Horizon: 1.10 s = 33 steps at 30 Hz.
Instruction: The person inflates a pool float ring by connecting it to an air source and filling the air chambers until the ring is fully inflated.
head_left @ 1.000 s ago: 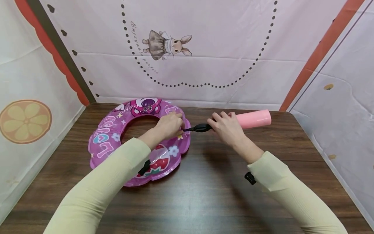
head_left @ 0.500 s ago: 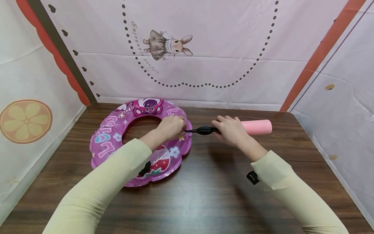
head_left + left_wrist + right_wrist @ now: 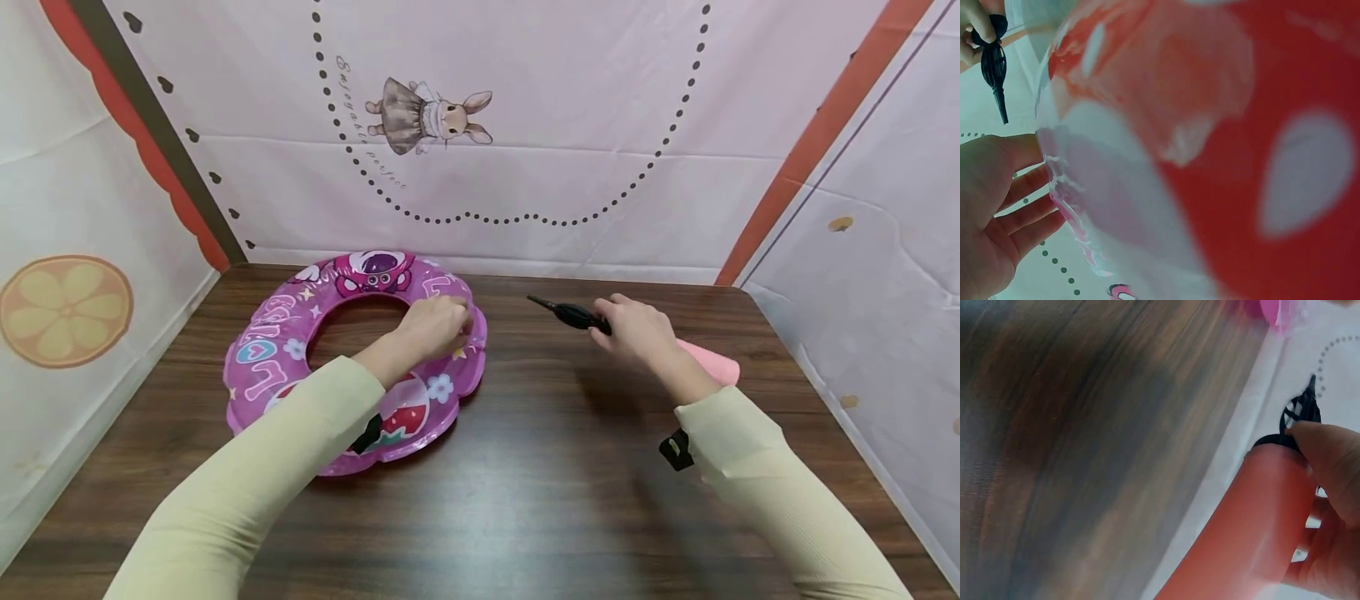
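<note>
A purple inflatable swim ring point(image 3: 258, 354) with printed letters, flowers and a strawberry lies on the left of the table. At its right edge my left hand point(image 3: 435, 325) grips the plastic; the left wrist view shows the fingers point(image 3: 1029, 212) against the ring's side, with their tips hidden. My right hand point(image 3: 637, 329) holds a pink hand pump point(image 3: 708, 360) around the black collar end. The pump's black tapered nozzle point(image 3: 573, 316) points left toward the ring, with a gap between them. In the right wrist view the pink barrel point(image 3: 1247, 519) runs down past the palm.
The dark wood-grain table point(image 3: 480, 517) runs back to a pale printed cloth point(image 3: 570, 100) with a rabbit drawing. Similar cloth walls stand on the left and right. Black straps point(image 3: 677, 450) show at the wrists.
The pump's nozzle has come away from the ring's edge, and my right hand has carried the pump to the right, tilting it. My left hand stays at the ring.
</note>
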Available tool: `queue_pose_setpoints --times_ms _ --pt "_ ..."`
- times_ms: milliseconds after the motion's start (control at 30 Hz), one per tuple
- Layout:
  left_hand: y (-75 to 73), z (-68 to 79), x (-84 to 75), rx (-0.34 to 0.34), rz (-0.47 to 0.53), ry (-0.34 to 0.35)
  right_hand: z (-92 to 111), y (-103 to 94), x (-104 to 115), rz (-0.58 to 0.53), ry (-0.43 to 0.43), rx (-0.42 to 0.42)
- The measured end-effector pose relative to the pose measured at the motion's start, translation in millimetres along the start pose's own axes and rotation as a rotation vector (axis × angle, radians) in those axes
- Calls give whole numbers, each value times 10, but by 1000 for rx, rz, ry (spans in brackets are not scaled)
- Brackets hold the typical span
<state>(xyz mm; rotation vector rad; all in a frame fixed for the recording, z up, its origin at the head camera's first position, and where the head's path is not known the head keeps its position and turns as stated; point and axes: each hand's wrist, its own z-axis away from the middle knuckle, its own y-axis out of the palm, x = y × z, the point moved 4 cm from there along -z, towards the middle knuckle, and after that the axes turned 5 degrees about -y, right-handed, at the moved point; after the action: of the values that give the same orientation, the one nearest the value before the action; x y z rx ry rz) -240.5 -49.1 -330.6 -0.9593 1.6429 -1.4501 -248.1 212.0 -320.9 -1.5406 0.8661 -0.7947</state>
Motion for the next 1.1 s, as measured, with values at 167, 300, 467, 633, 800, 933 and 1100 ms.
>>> queue_pose_setpoints --times_ms 167,300,467,633,800,933,1100 --pt "2 -10 -18 -27 9 -25 7 87 -215 -62 183 45" --pt "12 -39 -56 -22 19 -41 12 186 -390 -101 300 118" --pt "15 -94 -127 4 12 -74 33 298 -551 -137 381 194" --pt "20 -143 -202 24 6 -80 65 398 -658 -146 425 260" --pt "29 -175 -237 30 -5 -88 98 473 -718 -156 451 296" --pt "32 -189 -241 34 -3 -90 98 505 -750 -161 463 288" --pt "31 -198 -240 39 -5 -92 83 529 -759 -164 467 284"
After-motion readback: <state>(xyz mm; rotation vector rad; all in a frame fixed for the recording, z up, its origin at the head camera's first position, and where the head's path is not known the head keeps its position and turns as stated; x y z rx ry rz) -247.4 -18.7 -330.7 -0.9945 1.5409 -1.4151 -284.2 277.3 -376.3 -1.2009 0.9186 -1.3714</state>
